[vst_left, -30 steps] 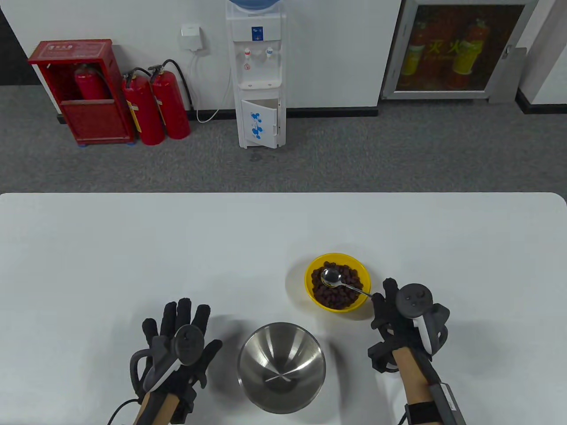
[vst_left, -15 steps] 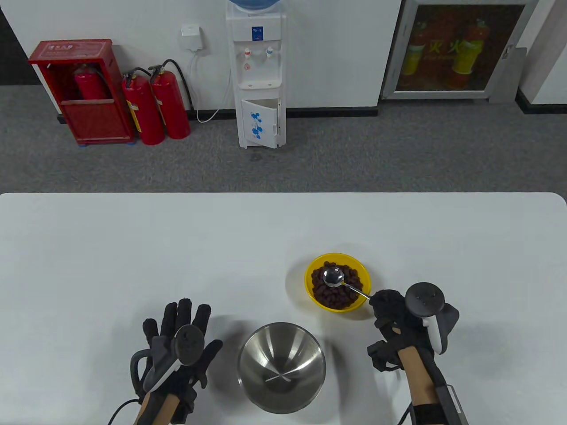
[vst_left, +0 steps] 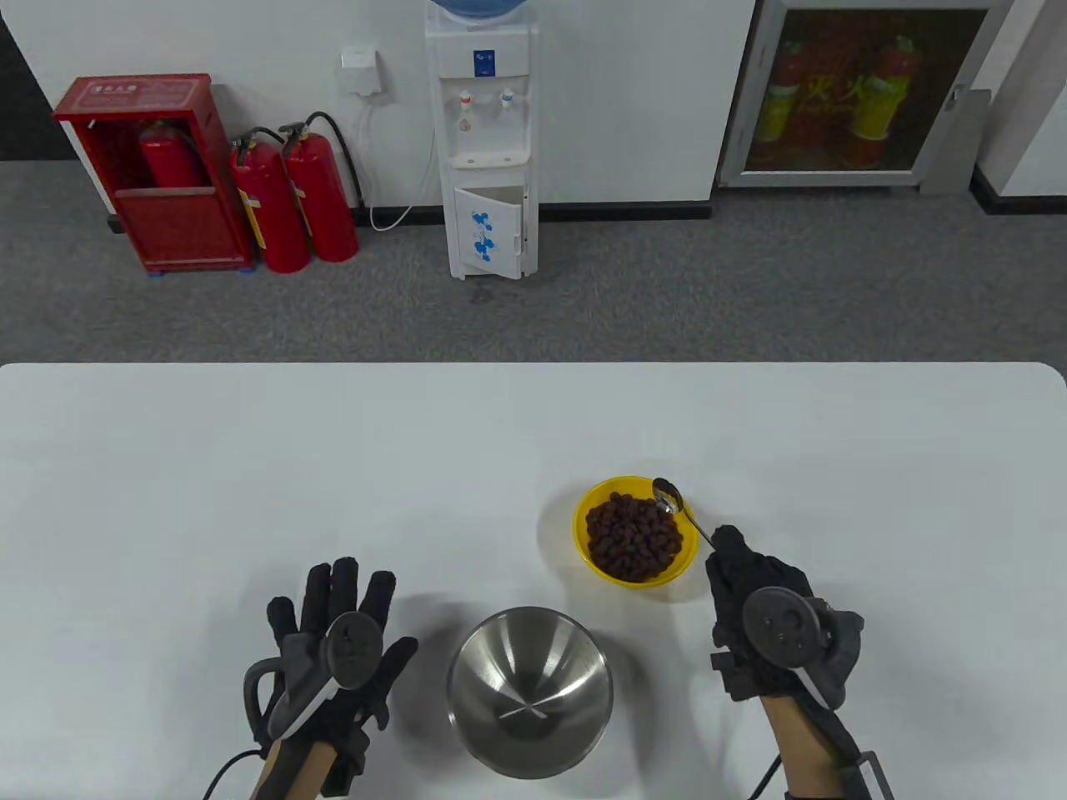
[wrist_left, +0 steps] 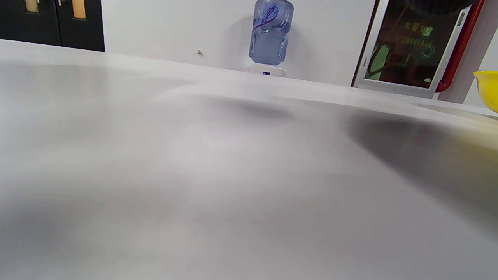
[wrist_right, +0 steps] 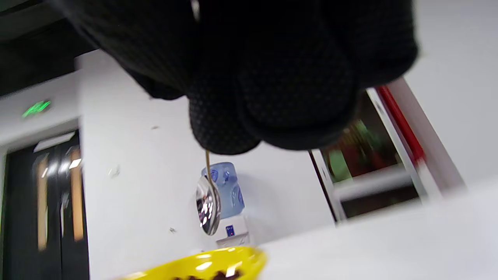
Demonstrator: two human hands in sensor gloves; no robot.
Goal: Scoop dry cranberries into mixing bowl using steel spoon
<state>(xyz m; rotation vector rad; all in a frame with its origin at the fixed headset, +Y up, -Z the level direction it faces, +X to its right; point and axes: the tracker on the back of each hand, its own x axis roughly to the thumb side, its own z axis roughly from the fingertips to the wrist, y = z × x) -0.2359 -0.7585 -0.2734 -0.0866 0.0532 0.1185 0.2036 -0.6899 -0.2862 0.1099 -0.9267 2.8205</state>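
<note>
A yellow bowl (vst_left: 583, 542) of dark dry cranberries (vst_left: 629, 535) sits on the white table, right of centre. An empty steel mixing bowl (vst_left: 529, 690) stands in front of it near the table's front edge. My right hand (vst_left: 738, 575) grips the handle of a steel spoon (vst_left: 668, 496); the spoon's bowl is empty and hangs over the yellow bowl's far right rim. In the right wrist view the spoon (wrist_right: 208, 204) hangs below my gloved fingers (wrist_right: 253, 97), above the yellow bowl (wrist_right: 218, 264). My left hand (vst_left: 342, 617) rests flat on the table, left of the mixing bowl, holding nothing.
The white table (vst_left: 250, 467) stretches wide to the left and back. Its far edge (vst_left: 533, 364) meets grey carpet. A water dispenser (vst_left: 483, 142) and red fire extinguishers (vst_left: 292, 200) stand by the far wall. The left wrist view shows bare tabletop (wrist_left: 194, 175) and the yellow bowl's edge (wrist_left: 488, 87).
My right hand rotated and drew back, swinging the spoon from the middle of the cranberries up to the bowl's far right rim. The left hand has not moved.
</note>
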